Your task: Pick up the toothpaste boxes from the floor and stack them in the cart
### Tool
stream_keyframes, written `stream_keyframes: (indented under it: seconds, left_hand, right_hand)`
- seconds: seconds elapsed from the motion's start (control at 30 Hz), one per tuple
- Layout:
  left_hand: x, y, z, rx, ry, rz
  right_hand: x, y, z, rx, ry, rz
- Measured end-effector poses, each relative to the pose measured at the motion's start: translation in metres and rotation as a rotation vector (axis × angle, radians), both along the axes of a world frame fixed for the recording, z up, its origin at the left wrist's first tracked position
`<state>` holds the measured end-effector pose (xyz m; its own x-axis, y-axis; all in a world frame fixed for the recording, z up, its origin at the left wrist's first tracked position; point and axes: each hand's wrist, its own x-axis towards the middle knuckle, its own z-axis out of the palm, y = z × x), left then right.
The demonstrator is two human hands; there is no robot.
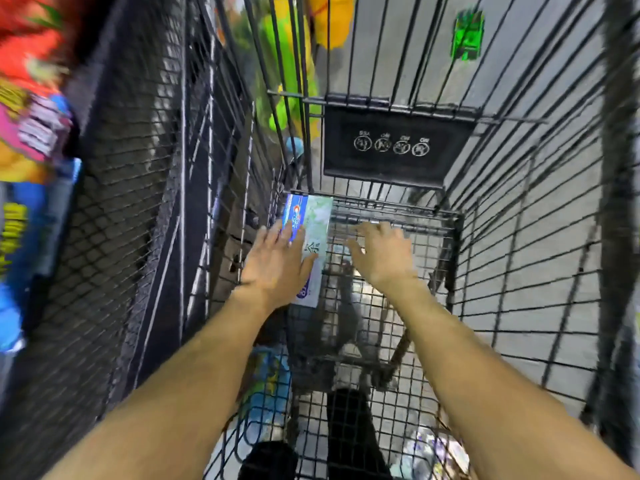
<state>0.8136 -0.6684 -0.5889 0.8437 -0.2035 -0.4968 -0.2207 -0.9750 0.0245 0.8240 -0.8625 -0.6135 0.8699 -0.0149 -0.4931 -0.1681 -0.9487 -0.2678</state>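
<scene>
Toothpaste boxes (313, 225), blue-and-white and pale green, lie side by side along the left wall on the wire floor of the black cart (512, 237). My left hand (277, 265) rests flat on them with straight fingers. My right hand (381, 254) hovers inside the cart to their right, fingers spread and holding nothing. More boxes (268, 372) show blurred through the cart's mesh on the floor below, near my feet.
A dark mesh shelf unit (138, 202) with colourful packages (31, 133) stands to the left. The cart's black child-seat flap (394, 147) closes the far end. Grey floor (540, 81) lies beyond, with a green item (467, 36) on it.
</scene>
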Motion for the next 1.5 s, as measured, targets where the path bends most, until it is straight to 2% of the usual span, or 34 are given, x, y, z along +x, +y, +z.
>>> stream_keyframes:
  seconds: [0.13,0.27,0.4,0.5,0.7,0.93,1.17,1.3,1.5]
  left_hand:
    - [0.0,-0.005,0.069,0.049,-0.089,-0.186]
    - [-0.012,-0.013,0.146,0.0,-0.183,-0.283]
    - [-0.036,-0.029,0.211,-0.117,-0.288,-0.449]
    - [-0.068,-0.05,0.249,-0.127,-0.372,-0.591]
    - [-0.168,-0.109,0.29,-0.212,-0.364,-0.928]
    - [-0.321,-0.169,0.294,-0.269,-0.306,-1.33]
    - [-0.47,-0.174,0.252,-0.253,-0.212,-1.634]
    - [-0.533,-0.156,0.208,-0.273,-0.144,-1.688]
    - [-0.578,-0.119,0.124,-0.151,-0.041,-1.677]
  right_hand:
    - [-0.019,-0.026,0.088,-0.138,-0.005,0.089]
    - [-0.06,-0.043,0.175,-0.216,-0.056,0.055]
    - [-0.127,-0.051,0.256,-0.28,-0.12,-0.086]
    - [-0.195,-0.056,0.307,-0.356,-0.18,-0.229]
    - [-0.369,-0.066,0.358,-0.439,-0.199,-0.567]
    - [-0.59,-0.042,0.357,-0.464,-0.077,-1.006]
    - [-0.761,0.031,0.309,-0.363,0.026,-1.329]
    - [-0.829,0.063,0.266,-0.318,0.025,-1.401]
    - [-0.886,0.093,0.182,-0.252,0.08,-1.417]
